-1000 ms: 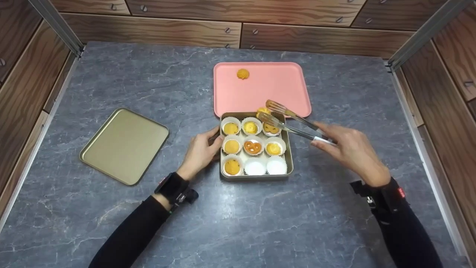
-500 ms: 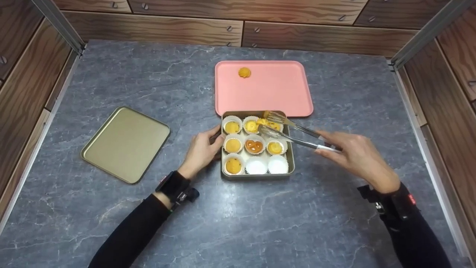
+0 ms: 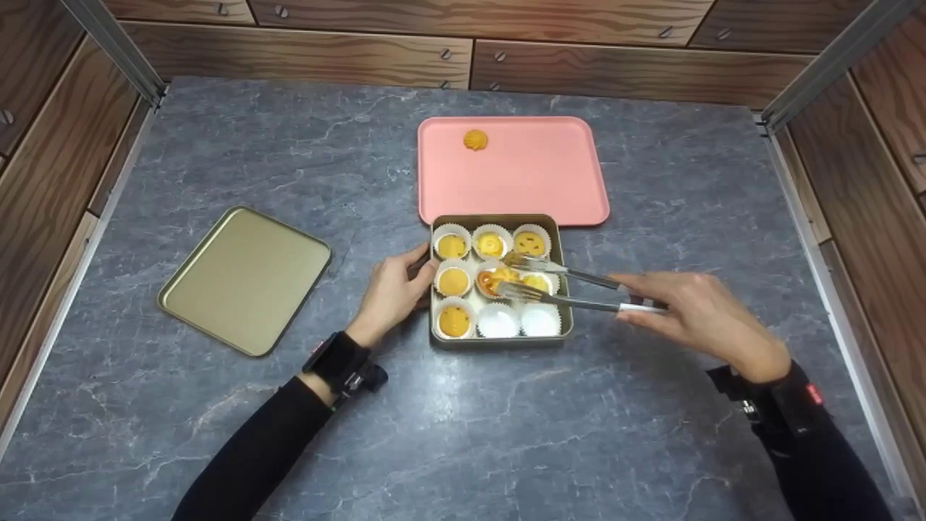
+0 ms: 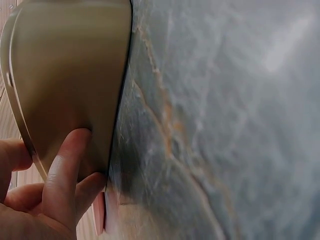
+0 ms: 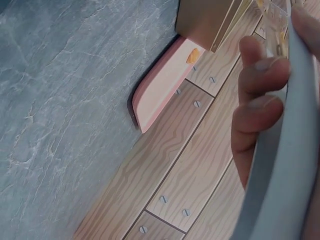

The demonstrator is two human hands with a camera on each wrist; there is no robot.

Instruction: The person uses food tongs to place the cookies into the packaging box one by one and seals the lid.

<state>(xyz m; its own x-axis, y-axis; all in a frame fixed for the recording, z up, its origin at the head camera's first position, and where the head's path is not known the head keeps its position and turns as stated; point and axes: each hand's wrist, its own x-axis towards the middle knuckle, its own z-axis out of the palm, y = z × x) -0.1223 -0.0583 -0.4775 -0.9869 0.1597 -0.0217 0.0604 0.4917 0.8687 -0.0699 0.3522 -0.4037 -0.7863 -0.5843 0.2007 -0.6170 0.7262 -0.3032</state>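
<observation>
In the head view, a gold tin [image 3: 499, 344] holds rows of white paper cups, most with yellow or orange cookies inside. Two cups at its front right, such as the front middle paper cup [image 3: 498, 320], show only white. My left hand [image 3: 391, 293] rests against the tin's left side, thumb at the rim; in the left wrist view its fingertips [image 4: 80, 137] press the outer wall. My right hand [image 3: 694, 311] grips metal tongs [image 3: 579, 304] over the tin. Between the tongs' tips is a yellow swirl cookie [image 3: 504, 276], overlapping the middle row's cups and partly hidden.
Behind the tin lies a pink tray [image 3: 535, 174] bearing a single swirl cookie [image 3: 475, 140] near its back edge. A flat gold lid [image 3: 246, 282] lies on the grey marbled table [image 3: 434, 434] to the left. Wood-patterned panels [image 3: 304, 54] border the table.
The tongs have swung from the tin's back right edge toward me, over its middle row, carrying the yellow cookie. The back right cookie now shows uncovered. My left hand stays at the tin's side.
</observation>
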